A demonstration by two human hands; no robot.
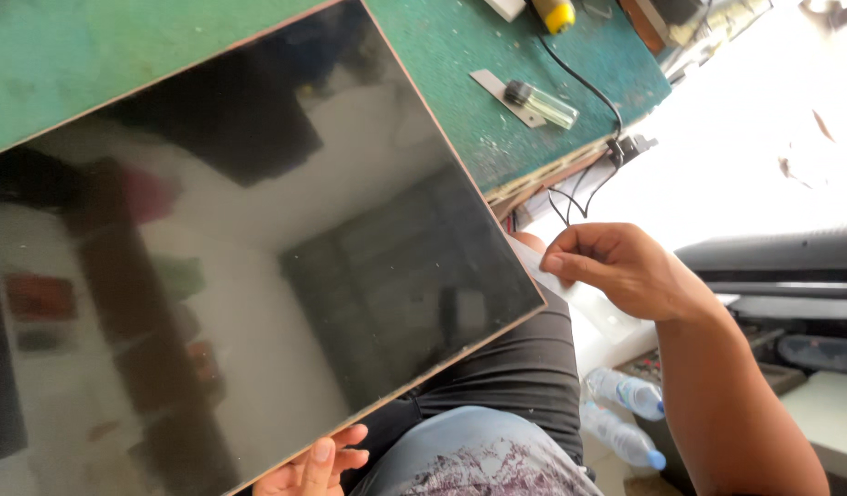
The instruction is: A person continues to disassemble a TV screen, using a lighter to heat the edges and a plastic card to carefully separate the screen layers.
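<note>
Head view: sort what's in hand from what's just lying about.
In hand:
- glossy dark panel, left hand under its lower edge
- clear film strip, in the right hand grip by the panel's corner

Lying about:
- lighter on the green bench
- metal strip
- black cable
- two water bottles

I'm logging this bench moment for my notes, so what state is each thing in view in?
Glossy dark panel: tilted, lying partly on the green bench, overhanging its edge.
Left hand: under the panel's lower edge, supporting it.
Right hand: pinching a clear film strip at the panel's corner.
Clear lighter: lying flat on the bench.
Black cable: loose, trailing off the bench edge.
Two plastic bottles: capped, lying on the floor.
</note>
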